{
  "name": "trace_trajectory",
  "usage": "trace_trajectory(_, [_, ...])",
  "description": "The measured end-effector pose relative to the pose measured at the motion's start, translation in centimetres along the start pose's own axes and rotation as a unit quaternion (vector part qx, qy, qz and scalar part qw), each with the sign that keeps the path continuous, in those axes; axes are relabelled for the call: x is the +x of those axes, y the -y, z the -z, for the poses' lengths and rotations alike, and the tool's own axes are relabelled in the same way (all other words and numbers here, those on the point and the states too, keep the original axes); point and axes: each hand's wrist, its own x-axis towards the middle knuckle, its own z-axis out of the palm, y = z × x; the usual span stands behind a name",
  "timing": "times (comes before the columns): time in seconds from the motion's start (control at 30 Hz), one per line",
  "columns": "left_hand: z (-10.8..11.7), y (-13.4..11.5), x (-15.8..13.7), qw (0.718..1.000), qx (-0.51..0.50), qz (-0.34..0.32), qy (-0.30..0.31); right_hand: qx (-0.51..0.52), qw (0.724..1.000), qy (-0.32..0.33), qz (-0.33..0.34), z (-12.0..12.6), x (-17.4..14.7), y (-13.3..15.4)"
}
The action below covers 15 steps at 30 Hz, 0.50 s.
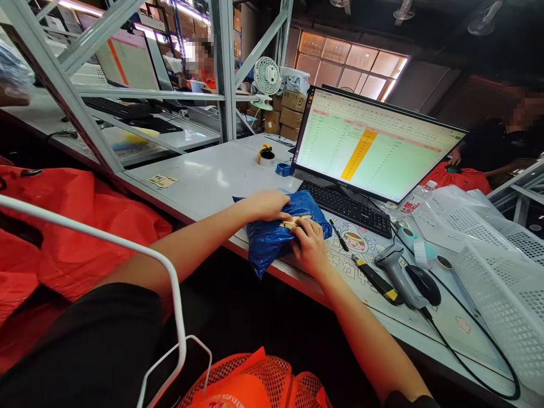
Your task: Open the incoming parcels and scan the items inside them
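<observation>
A crumpled blue plastic mailing bag [272,241] lies at the desk's front edge, one corner hanging over it. My left hand [271,205] is on top of the bag from the left, fingers bent and closed on the plastic. From the near right side, my right hand [312,245] grips the bag with curled fingers. Between the two hands a cream-coloured patch [296,221] shows, partly covered by fingers; whether it is a label or contents I cannot tell. A black pen [339,235] lies just right of the bag.
A monitor [374,147] and black keyboard [346,207] stand behind. To the right are a box cutter [378,279], barcode scanner [402,275], mouse [424,284] and white baskets [505,306]. Tape rolls [266,156] sit at the back. A white metal bar [176,283] crosses front left.
</observation>
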Motion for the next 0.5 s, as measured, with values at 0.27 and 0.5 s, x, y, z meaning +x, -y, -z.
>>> trace_trajectory(0.27, [-1.0,-2.3,1.7,0.999,0.022,0.000,-0.033,-0.017,0.998,0.051,-0.015,1.1,0.9,1.0])
trace_trajectory(0.5, [-0.9,-1.4,1.8,0.993,0.049,0.075,-0.071,-0.017,0.994,0.099,-0.033,2.8,0.8,3.1])
